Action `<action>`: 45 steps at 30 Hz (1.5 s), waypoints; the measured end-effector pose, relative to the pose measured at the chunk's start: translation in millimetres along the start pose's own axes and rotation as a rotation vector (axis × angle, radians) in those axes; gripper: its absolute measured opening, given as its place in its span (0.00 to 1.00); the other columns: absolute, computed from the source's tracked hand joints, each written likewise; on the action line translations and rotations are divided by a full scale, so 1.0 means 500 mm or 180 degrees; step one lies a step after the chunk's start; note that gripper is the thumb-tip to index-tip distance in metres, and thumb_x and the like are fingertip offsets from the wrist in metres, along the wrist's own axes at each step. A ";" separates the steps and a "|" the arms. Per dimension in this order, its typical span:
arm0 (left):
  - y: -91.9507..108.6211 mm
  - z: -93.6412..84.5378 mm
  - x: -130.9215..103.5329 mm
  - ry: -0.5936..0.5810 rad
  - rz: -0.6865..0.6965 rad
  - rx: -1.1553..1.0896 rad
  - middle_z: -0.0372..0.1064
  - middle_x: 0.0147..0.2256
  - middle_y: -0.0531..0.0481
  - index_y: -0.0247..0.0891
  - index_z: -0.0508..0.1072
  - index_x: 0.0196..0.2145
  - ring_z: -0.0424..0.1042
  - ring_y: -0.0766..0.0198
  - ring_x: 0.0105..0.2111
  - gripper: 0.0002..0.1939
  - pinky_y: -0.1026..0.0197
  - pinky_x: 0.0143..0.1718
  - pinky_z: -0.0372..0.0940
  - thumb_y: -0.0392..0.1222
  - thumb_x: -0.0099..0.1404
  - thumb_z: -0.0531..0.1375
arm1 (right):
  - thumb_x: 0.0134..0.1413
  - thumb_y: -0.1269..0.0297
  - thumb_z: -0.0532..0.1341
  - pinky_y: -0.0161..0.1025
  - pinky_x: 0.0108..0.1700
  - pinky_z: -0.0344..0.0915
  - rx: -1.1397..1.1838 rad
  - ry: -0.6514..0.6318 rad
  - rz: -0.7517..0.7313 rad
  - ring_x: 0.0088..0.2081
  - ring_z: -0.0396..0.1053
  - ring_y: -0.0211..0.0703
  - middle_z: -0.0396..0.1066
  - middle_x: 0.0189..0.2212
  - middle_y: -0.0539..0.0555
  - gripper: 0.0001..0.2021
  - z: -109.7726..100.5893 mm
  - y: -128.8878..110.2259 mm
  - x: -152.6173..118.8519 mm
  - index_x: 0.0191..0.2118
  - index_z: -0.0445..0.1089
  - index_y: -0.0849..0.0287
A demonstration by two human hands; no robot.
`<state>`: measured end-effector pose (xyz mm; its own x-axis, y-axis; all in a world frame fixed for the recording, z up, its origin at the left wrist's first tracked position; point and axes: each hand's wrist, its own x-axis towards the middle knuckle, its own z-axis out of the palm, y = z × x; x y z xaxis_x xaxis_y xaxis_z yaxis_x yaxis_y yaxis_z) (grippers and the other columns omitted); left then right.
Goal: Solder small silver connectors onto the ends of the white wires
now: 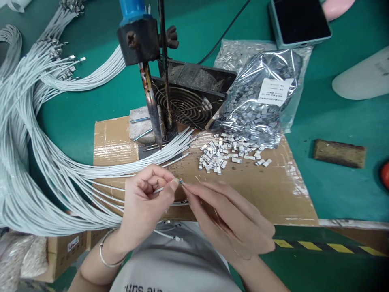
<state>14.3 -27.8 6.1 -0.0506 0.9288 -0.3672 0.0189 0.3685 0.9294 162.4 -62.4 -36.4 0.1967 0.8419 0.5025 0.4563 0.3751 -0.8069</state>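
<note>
The white cable point(158, 190) is near the centre of the frame, just above your lap, its tip with small coloured wires point(181, 181) showing between your hands. Your left hand point(148, 198) has its fingers pinched on the cable close to that tip. Your right hand point(231, 215) meets it from the right, fingers narrow at the coloured wires; you cannot tell here whether they grip them. A silver bracelet point(105, 259) circles your left wrist. Beneath your hands, a cardboard sheet point(258, 190) lies on the green counter point(340, 121). Beyond your right hand, small metal connectors point(215, 156) lie scattered on the cardboard. A bundle of white cables point(69, 162) curves in from the left, ends near the upright soldering iron point(153, 109). Farther back stand a black fan point(188, 105) and, right of it, a clear bag of parts point(258, 105). A dark-screened device point(300, 20) lies at the upper right.
</note>
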 end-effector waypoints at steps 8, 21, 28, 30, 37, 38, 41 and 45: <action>0.001 -0.008 0.000 -0.0105 -0.0021 0.0039 0.67 0.19 0.58 0.38 0.80 0.28 0.56 0.75 0.18 0.05 0.72 0.20 0.52 0.32 0.61 0.71 | 0.60 0.79 0.71 0.34 0.30 0.77 0.0496 0.0040 0.0796 0.28 0.78 0.38 0.83 0.33 0.49 0.13 -0.006 0.009 0.007 0.41 0.85 0.50; -0.005 -0.012 0.000 -0.0209 0.0094 0.0107 0.80 0.31 0.51 0.38 0.81 0.27 0.60 0.75 0.21 0.07 0.72 0.21 0.56 0.31 0.61 0.71 | 0.60 0.75 0.71 0.26 0.22 0.67 0.1953 -0.0390 0.1938 0.21 0.68 0.28 0.79 0.28 0.45 0.11 0.001 0.010 0.046 0.34 0.87 0.49; 0.007 -0.005 0.010 -0.0237 0.0239 0.0178 0.81 0.31 0.51 0.36 0.79 0.26 0.61 0.77 0.20 0.08 0.75 0.20 0.58 0.28 0.59 0.71 | 0.60 0.75 0.71 0.27 0.23 0.65 0.1893 -0.0426 0.1906 0.22 0.67 0.29 0.78 0.28 0.45 0.11 0.001 0.013 0.047 0.36 0.87 0.48; 0.005 -0.006 0.011 -0.0244 0.0282 0.0202 0.82 0.31 0.50 0.36 0.79 0.26 0.63 0.76 0.20 0.08 0.75 0.20 0.59 0.28 0.60 0.70 | 0.60 0.75 0.71 0.28 0.22 0.64 0.1834 -0.0434 0.1889 0.23 0.67 0.29 0.79 0.28 0.44 0.11 0.000 0.013 0.046 0.36 0.87 0.48; -0.001 -0.014 0.009 -0.0285 0.0262 0.0331 0.82 0.34 0.50 0.37 0.79 0.28 0.66 0.74 0.23 0.08 0.74 0.22 0.62 0.29 0.63 0.70 | 0.60 0.74 0.72 0.30 0.22 0.64 0.1752 -0.0456 0.1900 0.23 0.68 0.31 0.80 0.28 0.45 0.11 0.001 0.014 0.045 0.35 0.87 0.48; 0.001 -0.013 0.009 -0.0284 0.0247 0.0351 0.82 0.34 0.50 0.37 0.79 0.28 0.65 0.74 0.23 0.08 0.74 0.22 0.62 0.29 0.63 0.70 | 0.60 0.74 0.72 0.30 0.22 0.63 0.1759 -0.0445 0.1906 0.23 0.67 0.31 0.80 0.29 0.45 0.11 0.001 0.014 0.045 0.35 0.87 0.47; 0.007 -0.008 0.009 -0.0214 0.0261 0.0353 0.82 0.32 0.50 0.37 0.78 0.26 0.62 0.75 0.21 0.09 0.74 0.21 0.59 0.29 0.60 0.70 | 0.60 0.75 0.72 0.30 0.22 0.63 0.1757 -0.0456 0.1916 0.22 0.66 0.30 0.80 0.29 0.45 0.11 0.000 0.012 0.046 0.35 0.87 0.47; 0.012 -0.002 0.010 -0.0148 0.0261 0.0349 0.81 0.31 0.50 0.36 0.77 0.24 0.60 0.76 0.20 0.09 0.74 0.19 0.58 0.29 0.58 0.70 | 0.60 0.75 0.72 0.29 0.22 0.63 0.1678 -0.0489 0.1855 0.23 0.67 0.30 0.80 0.29 0.45 0.11 -0.001 0.012 0.046 0.35 0.87 0.47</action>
<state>13.2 -21.1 9.7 0.0019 0.9559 -0.2938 0.1301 0.2910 0.9478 170.4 -40.9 -29.7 0.1380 0.9885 -0.0626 -0.1609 -0.0400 -0.9862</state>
